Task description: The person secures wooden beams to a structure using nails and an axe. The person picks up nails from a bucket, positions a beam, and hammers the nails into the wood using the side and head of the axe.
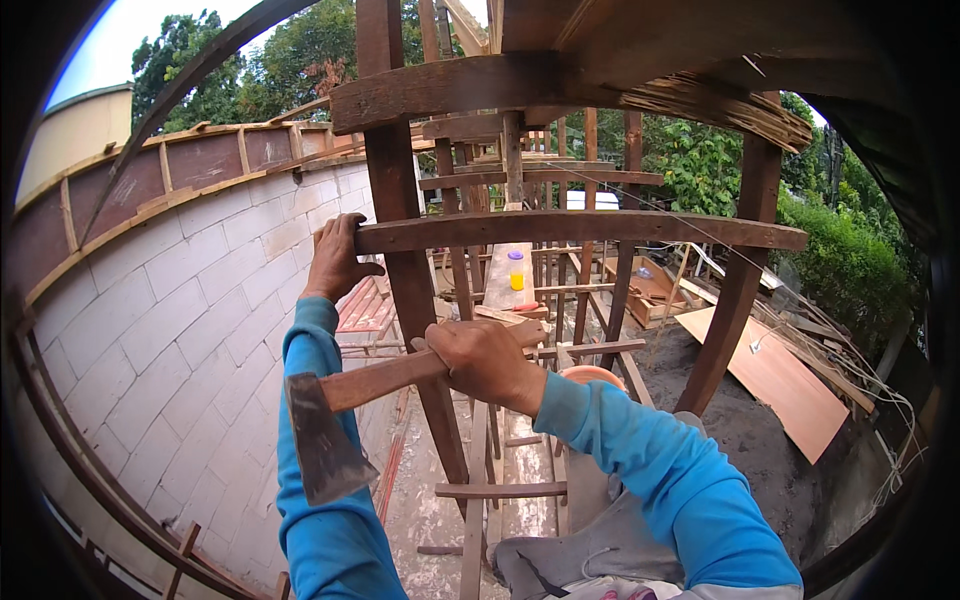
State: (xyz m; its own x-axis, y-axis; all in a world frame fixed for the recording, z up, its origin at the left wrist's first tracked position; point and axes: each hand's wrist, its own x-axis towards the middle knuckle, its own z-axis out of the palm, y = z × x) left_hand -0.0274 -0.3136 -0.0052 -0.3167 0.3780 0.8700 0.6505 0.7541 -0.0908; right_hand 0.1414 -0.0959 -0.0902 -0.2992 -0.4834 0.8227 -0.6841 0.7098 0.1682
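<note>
My right hand (490, 362) is closed around the wooden handle of a hatchet (335, 470). The dark, worn blade hangs down at the left, in front of my left sleeve. Higher up, my left hand (338, 262) grips the left end of a brown wooden crosspiece (580, 231), fingers at its top and thumb below. That crosspiece runs level across two upright posts, crossing the left post (400, 200) just beside my left hand. The hatchet handle passes in front of the same post.
A thicker beam (480, 88) crosses overhead. Below, a plank (505, 265) carries a yellow cup with a purple lid (516, 270). A block wall (200, 320) stands left. At right, a plywood sheet (765, 375) leans near scrap lumber. A lower crossbar (500, 490) spans near my legs.
</note>
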